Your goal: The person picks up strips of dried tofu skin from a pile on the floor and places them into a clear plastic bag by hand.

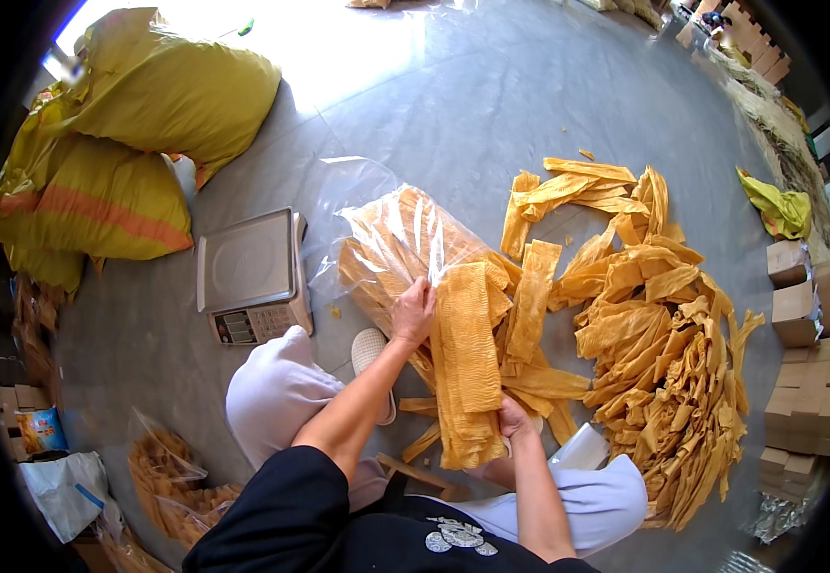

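In front of me lies a clear plastic bag [400, 229] filled with flat yellow-orange strips. My left hand [413, 310] is closed on the bag's edge near its mouth. A wide stack of crinkled yellow strips [469, 349] hangs down from the bag's mouth toward my lap. My right hand [516, 418] grips the lower right side of this stack, its fingers partly hidden behind it. A narrower yellow strip [533, 301] leans beside the stack, and more strips lie beneath.
A large heap of yellow strips [658, 353] covers the floor at right. To the left stands a scale [248, 263] with a bare metal pan. Big yellow sacks [167, 91] rest at far left. Cardboard boxes [811, 401] are stacked at far right; a filled clear bag [168, 482] sits at lower left.
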`<state>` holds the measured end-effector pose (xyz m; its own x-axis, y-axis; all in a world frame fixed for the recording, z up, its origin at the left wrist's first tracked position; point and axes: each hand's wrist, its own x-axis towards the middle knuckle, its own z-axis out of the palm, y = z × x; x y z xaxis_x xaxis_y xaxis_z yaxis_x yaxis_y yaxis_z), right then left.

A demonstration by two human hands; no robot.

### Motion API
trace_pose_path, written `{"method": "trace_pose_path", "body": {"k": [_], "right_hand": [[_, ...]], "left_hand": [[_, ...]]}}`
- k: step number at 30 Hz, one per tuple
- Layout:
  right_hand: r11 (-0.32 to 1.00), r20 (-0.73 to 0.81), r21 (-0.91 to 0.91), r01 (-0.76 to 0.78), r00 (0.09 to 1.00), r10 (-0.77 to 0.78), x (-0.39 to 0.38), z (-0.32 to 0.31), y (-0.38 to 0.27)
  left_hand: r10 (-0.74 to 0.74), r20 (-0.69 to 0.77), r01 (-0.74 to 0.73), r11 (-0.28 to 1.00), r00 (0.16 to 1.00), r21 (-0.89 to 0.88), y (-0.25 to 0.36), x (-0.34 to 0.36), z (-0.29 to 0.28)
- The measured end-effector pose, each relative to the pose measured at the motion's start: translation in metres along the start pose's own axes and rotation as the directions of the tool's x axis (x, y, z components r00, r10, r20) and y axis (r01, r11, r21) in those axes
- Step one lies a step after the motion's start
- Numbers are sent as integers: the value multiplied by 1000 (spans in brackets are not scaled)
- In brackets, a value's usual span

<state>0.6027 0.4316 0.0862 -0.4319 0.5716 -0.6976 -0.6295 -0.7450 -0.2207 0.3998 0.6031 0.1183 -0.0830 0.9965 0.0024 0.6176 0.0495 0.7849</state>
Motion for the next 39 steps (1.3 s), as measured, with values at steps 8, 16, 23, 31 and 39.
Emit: {"method": "trace_pose_path", "body": {"k": [8, 16, 23, 31, 39], "right_hand": [[994, -12, -94, 49, 999, -50, -3, 22, -4], [942, -101, -335, -32, 995, -2, 27, 29, -56], [547, -176, -828, -122, 983, -46, 49, 123, -129], [351, -2, -936, -27, 998, 70, 136, 103, -89], [-511, 233, -854, 93, 948, -217, 125, 106, -53]], "left_hand": [[119, 4, -119, 992, 993, 38, 7, -2, -12], [272, -42, -263, 954, 961, 145, 4, -5, -16], [235, -92, -227, 970, 968, 88, 2, -6, -12], [131, -49, -127, 989, 990, 73, -1, -10, -13], [99, -67, -93, 992, 993, 81, -27, -15, -8]]}}
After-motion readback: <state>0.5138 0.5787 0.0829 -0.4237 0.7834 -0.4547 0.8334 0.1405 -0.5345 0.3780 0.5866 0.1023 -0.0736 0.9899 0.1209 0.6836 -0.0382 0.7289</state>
